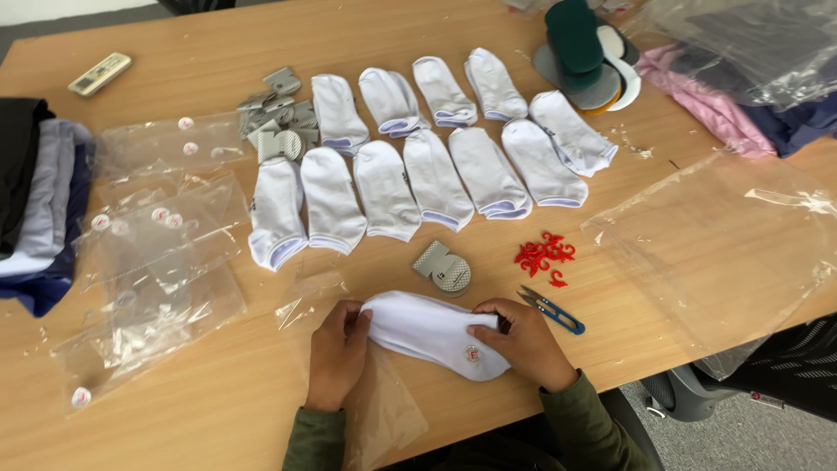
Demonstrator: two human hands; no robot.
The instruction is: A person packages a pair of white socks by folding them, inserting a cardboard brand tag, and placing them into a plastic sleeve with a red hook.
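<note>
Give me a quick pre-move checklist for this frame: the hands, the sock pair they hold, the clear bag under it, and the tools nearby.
1. Left hand grips one end of the white sock pair: ok.
2. Right hand holds the other end: ok.
3. Round sticker on the pair faces up: ok.
4. Clear bag lies under the pair; whether its mouth is open: cannot tell.
5. Blue snips lie apart from the right hand: ok.
6. Grey card tag lies on the table, not on the pair: ok.

White socks, red hooks, blue-handled snips
</note>
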